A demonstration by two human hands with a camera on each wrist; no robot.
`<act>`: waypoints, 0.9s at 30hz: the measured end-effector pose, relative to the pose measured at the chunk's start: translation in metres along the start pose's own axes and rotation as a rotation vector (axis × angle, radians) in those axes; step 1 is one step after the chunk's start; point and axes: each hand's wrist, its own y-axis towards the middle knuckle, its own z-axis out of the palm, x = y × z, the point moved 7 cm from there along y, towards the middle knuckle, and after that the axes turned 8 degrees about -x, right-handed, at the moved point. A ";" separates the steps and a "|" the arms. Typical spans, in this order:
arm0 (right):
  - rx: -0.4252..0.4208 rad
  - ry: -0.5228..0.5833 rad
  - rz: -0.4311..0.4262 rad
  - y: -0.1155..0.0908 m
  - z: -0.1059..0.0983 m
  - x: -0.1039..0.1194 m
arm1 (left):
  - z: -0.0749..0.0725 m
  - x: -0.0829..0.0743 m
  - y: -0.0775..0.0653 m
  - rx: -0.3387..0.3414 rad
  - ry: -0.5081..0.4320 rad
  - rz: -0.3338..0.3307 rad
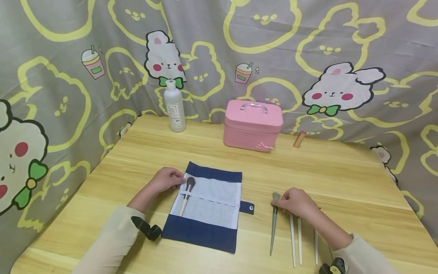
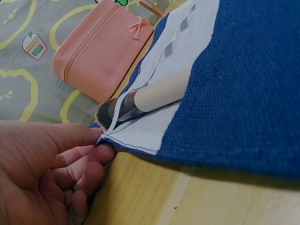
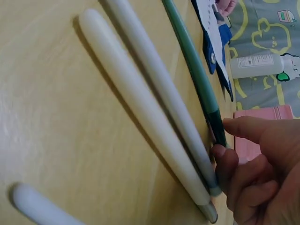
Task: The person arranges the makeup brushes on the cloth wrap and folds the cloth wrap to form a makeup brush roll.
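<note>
A navy brush roll (image 1: 202, 233) with a pale grey lining lies unfolded on the table. One makeup brush (image 1: 184, 203) with a dark head and light handle is tucked under the elastic strip at its left side. My left hand (image 1: 165, 179) pinches the roll's left edge between thumb and fingers, beside that brush's head, as the left wrist view shows closely. To the right of the roll, my right hand (image 1: 300, 202) pinches a green makeup brush (image 1: 273, 232) near its ferrule. Several white-handled brushes (image 3: 140, 101) lie beside it, their heads hidden by my right hand and forearm.
At the back of the wooden table (image 1: 147, 152) stand a white bottle (image 1: 175, 110) and a pink case (image 1: 251, 129) with a metal handle. A small orange-brown tube (image 1: 299, 139) is right of the case. The roll's snap tab (image 1: 247, 207) points right. A patterned curtain hangs behind.
</note>
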 end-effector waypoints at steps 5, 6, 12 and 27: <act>-0.026 -0.022 0.000 0.003 0.002 0.000 | -0.001 0.000 -0.001 -0.009 0.000 -0.013; -0.026 -0.015 -0.001 0.004 0.003 0.000 | -0.001 0.001 -0.001 -0.009 0.001 -0.016; 0.023 0.154 0.035 0.007 0.002 -0.003 | 0.000 0.001 -0.001 -0.014 0.003 -0.019; 0.024 0.967 -0.066 0.027 -0.019 0.032 | 0.000 0.000 -0.001 -0.013 -0.009 0.009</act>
